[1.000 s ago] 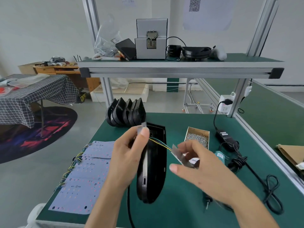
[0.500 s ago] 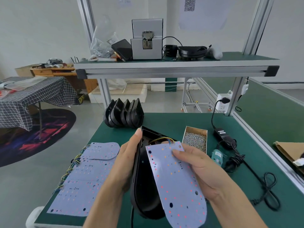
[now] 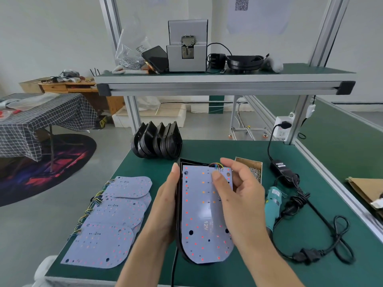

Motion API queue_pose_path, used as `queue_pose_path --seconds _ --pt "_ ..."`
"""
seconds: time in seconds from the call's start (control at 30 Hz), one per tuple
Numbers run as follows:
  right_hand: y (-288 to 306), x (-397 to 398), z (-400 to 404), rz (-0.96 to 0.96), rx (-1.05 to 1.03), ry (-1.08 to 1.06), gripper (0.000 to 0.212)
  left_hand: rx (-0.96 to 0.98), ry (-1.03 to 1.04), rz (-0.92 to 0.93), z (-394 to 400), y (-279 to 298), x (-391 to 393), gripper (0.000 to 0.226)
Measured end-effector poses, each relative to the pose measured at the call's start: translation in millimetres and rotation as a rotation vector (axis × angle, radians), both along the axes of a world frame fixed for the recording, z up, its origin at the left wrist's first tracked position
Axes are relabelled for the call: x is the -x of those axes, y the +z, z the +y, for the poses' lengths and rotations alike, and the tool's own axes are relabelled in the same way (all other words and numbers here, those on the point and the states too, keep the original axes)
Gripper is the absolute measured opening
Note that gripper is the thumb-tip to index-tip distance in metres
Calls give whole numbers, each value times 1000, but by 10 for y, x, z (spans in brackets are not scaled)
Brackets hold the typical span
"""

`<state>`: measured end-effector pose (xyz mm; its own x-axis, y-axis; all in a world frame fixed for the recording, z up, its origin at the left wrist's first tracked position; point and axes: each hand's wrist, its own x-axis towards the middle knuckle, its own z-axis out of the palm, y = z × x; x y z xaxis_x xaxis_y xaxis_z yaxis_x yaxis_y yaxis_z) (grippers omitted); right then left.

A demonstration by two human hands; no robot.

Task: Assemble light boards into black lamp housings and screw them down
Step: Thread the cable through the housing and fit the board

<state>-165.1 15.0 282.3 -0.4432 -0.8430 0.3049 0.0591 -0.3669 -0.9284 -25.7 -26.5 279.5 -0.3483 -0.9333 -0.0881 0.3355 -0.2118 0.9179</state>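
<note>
Green tabletop (image 3: 259, 272) under an aluminium-framed shelf (image 3: 223, 82), in a workshop with a checked-cloth table (image 3: 41, 123) at the far left. Near the middle of the tabletop, toward the near edge: black lamp housing (image 3: 179, 204), lying lengthwise, with a light board (image 3: 199, 214) laid on its open face, rounded end toward the near edge, coloured wires (image 3: 216, 165) at the far end. Left hand (image 3: 165, 210) cupped along the housing's left side, fingers mostly straight against its wall, thumb up along the rim; grip open, steadying rather than clenching. Right hand (image 3: 238, 199) resting over the right half of the board, fingers loosely bent, thumb tip pressing on the board near the wires; whether the fingers hook the board's right edge, cannot tell. At the left edge: overlapping spare light boards (image 3: 109, 222), wire tails pointing left. Toward the far edge: row of empty black housings (image 3: 157, 142) standing on edge. Right of the hands: open cardboard box of screws (image 3: 256, 172), then a teal electric screwdriver (image 3: 273, 208) lying flat, its black cord (image 3: 323, 230) looping toward the right edge, and a power adapter (image 3: 279, 165) beyond it. On the shelf: grey screw feeder (image 3: 187, 50) and a clear bag of hardware (image 3: 130, 52).
</note>
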Motion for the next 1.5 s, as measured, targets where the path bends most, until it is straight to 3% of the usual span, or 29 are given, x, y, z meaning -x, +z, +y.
queue_pose_path --seconds 0.23,0.43,0.57,0.7,0.83,1.1,1.27,1.37,1.5 --pt "1 -87 42 264 99 -172 26 27 37 -15 1 -37 33 73" --pt "-16 -134 55 695 134 -392 30 31 72 -4 13 -73 62 76" --pt "-15 -134 63 823 138 -534 35 47 60 18 18 -81 59 68" --pt "-51 -100 33 780 147 -504 35 96 78 51 24 -70 42 66" --pt "-101 -139 3 711 156 -502 36 106 108 68 52 -122 71 51" --pt "-178 -165 -49 799 143 -568 36 108 154 100 96 -117 155 65" --pt "-201 -76 14 823 76 -408 36 121 197 55 75 -143 116 65" --pt "-176 -93 131 722 -64 -242 57 129 205 36 79 -176 132 68" --pt "-133 -191 291 603 -240 -4 117 87 255 42 101 -222 201 87"
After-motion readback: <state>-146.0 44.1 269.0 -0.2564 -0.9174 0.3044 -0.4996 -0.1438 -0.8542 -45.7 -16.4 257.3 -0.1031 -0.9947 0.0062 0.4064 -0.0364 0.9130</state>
